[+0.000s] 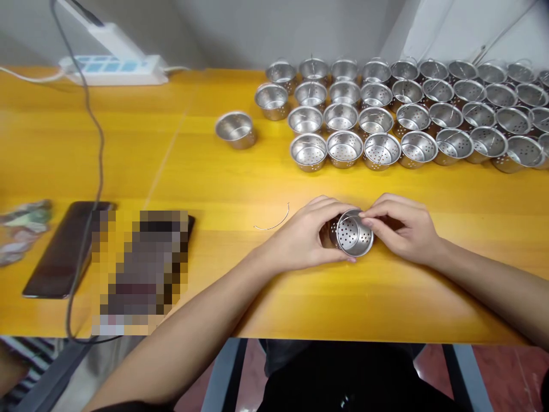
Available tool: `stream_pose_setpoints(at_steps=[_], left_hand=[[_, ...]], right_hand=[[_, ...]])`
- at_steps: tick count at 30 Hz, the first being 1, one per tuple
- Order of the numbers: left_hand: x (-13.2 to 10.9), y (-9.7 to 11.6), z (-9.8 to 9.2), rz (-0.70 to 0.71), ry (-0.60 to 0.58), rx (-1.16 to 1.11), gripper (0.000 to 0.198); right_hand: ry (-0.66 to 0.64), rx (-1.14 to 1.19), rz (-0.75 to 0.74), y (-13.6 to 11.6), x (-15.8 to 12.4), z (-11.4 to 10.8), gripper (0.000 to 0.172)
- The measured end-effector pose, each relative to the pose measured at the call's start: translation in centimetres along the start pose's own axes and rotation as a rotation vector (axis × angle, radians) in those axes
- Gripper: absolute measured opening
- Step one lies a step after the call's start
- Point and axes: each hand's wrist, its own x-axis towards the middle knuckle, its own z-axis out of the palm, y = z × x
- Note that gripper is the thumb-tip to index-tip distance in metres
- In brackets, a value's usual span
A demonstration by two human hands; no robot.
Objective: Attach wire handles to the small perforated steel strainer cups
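I log a perforated steel strainer cup [354,233] held tilted above the table [240,183], nearer its front edge. My left hand [300,234] curls round its side; my right hand [401,229] closes narrowly over the rim, hiding part of it. A thin curved wire [274,220], apparently loose, lies near the left hand. A pixelated object [143,272] stays unreadable.

Yellow table [180,166] holds rows of steel strainers [345,150].
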Motion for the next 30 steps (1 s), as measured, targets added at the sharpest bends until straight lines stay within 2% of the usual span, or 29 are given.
stream_pose_setpoints(at_steps=[2,7,9,14,17,19,21,25,27,30], left_hand=[[0.0,0.1,0.0,-0.011,0.01,0.012,0.085],[0.1,0.0,-0.3,-0.044,0.052,0.034,0.083],[0.2,-0.1,-0.5,-0.039,0.025,0.032,0.083],[0.3,-0.3,-0.2,-0.036,-0.013,0.044,0.082],[0.0,-0.4,-0.3,-0.021,0.01,0.064,0.09],[-0.3,-0.2,-1.1,0.02,0.043,0.083,0.091],[-0.6,0.1,-2.7,0.021,0.176,0.141,0.091],[-1.3,0.1,-7.3,-0.132,0.63,0.351,0.102],[-1.5,-0.9,-9.3,-0.258,0.712,0.442,0.103],[-1.0,-3.5,-11.2,-0.347,0.713,0.567,0.103]], right_hand=[[-0.012,0.032,-0.022,-0.2,0.0,-0.1,0.009],[-0.158,0.017,-0.212,-0.5,-0.2,0.2,0.008],[-0.144,-0.049,-0.218,-0.4,-0.3,0.3,0.011],[-0.085,-0.104,-0.143,0.0,-0.1,0.1,0.011],[-0.015,-0.026,0.018,0.0,0.0,-0.2,0.009],[0.035,0.015,0.133,0.2,0.0,-0.3,0.009],[0.066,0.062,0.212,0.5,0.0,-0.4,0.009],[0.019,0.102,0.221,0.8,0.0,-0.3,0.009],[-0.031,0.098,0.201,0.7,0.0,-0.3,0.01],[-0.078,0.111,0.202,0.7,0.1,-0.3,0.013]])
